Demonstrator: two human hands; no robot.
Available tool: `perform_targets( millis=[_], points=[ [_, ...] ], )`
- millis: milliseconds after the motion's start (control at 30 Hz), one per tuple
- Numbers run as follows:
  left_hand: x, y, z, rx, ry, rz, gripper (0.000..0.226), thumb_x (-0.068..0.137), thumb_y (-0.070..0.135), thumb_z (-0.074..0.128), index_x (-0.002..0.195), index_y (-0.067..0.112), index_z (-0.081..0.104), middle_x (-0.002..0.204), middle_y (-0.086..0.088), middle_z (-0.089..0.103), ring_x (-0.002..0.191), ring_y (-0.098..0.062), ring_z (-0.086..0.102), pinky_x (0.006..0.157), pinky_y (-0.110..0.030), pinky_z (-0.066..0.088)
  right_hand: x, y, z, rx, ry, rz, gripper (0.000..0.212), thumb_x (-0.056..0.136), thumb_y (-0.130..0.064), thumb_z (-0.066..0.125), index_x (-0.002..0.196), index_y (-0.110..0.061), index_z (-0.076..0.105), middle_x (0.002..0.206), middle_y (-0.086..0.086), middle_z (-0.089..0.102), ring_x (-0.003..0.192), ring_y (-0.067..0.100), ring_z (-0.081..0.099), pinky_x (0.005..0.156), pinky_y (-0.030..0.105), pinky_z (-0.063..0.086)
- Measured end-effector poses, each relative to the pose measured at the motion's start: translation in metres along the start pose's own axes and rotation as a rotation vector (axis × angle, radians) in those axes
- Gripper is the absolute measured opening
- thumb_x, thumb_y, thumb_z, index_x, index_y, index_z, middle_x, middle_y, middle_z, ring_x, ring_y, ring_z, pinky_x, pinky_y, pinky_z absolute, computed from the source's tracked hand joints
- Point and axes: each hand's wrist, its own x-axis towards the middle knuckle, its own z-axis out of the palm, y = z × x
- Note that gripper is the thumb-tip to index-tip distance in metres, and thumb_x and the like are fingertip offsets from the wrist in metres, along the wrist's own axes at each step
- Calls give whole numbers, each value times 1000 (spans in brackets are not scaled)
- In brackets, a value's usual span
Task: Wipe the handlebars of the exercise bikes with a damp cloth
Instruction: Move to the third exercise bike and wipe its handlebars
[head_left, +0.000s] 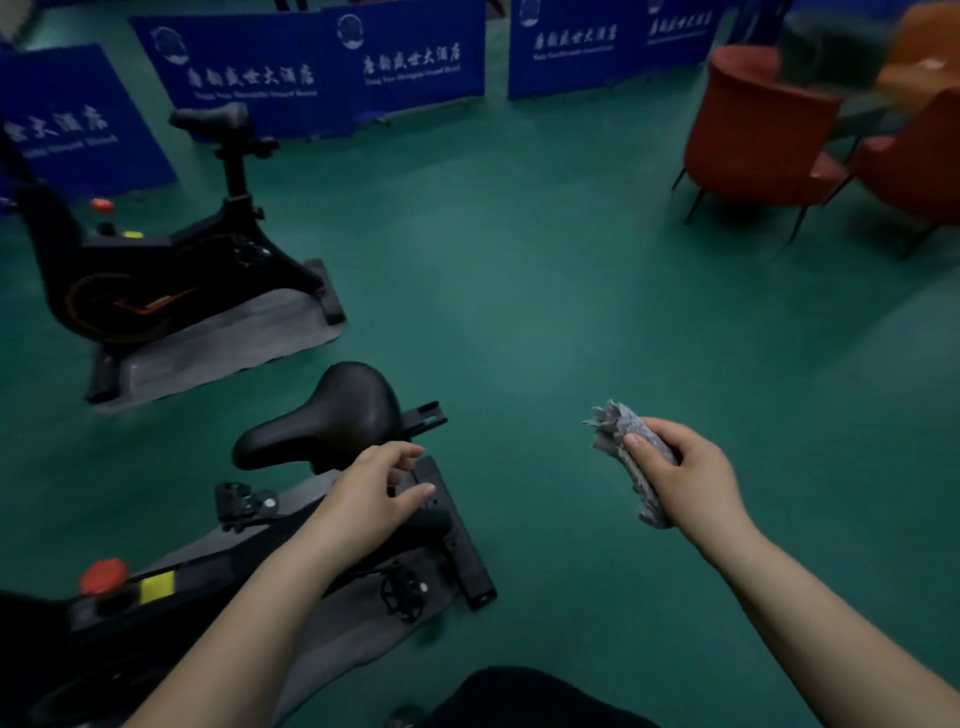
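Nearest, at the bottom edge: a dark-clothed leg or knee, partly cut off

Right hand closed round a bunched grey cloth, thumb pressed on top, frayed ends sticking out past the thumb and below the palm; held in the air over the green floor, well apart from either bike

Left hand loosely open, fingers curled, holding nothing; poised above the rear part of the near exercise bike, just behind its black saddle; contact with the frame not clear

Near bike lying low left: red knob and yellow tab on the frame, a pedal and the rear stabiliser bar over a grey mat; handlebars out of view beyond the left edge

Farther left: second exercise bike upright on its own grey mat, saddle raised on a post; handlebars cut off at the left edge, only a dark sliver showing

Upper right: red chairs on thin dark legs, an orange one behind

Farthest: blue barrier panels with white lettering, standing in a row across the top
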Motion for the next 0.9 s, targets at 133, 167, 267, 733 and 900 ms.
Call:
perform_targets(
  millis=[133, 167, 267, 733, 900],
  points=[
    [30, 27, 17, 20, -23, -5, 45, 83, 40, 65, 124, 31, 49, 113, 10, 53, 101, -6, 53, 91, -29, 47, 34, 18, -26, -21, 0, 14, 11, 88, -18, 64, 96, -25, 67, 85, -14, 67, 76, 2, 61, 55, 1, 40],
    [40, 31, 20, 27, -29, -4, 45, 82, 39, 66, 124, 31, 49, 113, 10, 53, 101, -6, 53, 91, -28, 47, 46, 22, -29, -21, 2, 27, 11, 88, -19, 64, 97, -23, 68, 85, -14, 68, 76, 1, 61, 56, 1, 41],
    [76, 38, 24, 35, -56, -10, 46, 82, 40, 66, 124, 30, 49, 114, 9, 52, 100, -5, 53, 88, -23, 45, 86, 28, -32, -30, 4, 53, 13, 88, -21, 65, 100, -22, 68, 87, -9, 69, 76, 3, 62, 53, 2, 41],
    [324, 110, 9, 28, -19, 77, 47, 81, 36, 68, 124, 24, 51, 112, 3, 56, 98, -11, 57, 82, -21, 41, 314, -9, -42, -33, 28, -1, 9, 88, -22, 64, 95, -28, 66, 85, -7, 68, 71, 9, 62, 47, 6, 43],
    [394, 121, 5, 33, 15, 28, 48, 81, 36, 69, 123, 24, 51, 111, 3, 55, 96, -11, 56, 81, -20, 40, 404, -10, -29, -33, -55, 2, 8, 87, -22, 65, 94, -27, 67, 87, -10, 69, 75, 3, 62, 53, 3, 42]
  ],
)
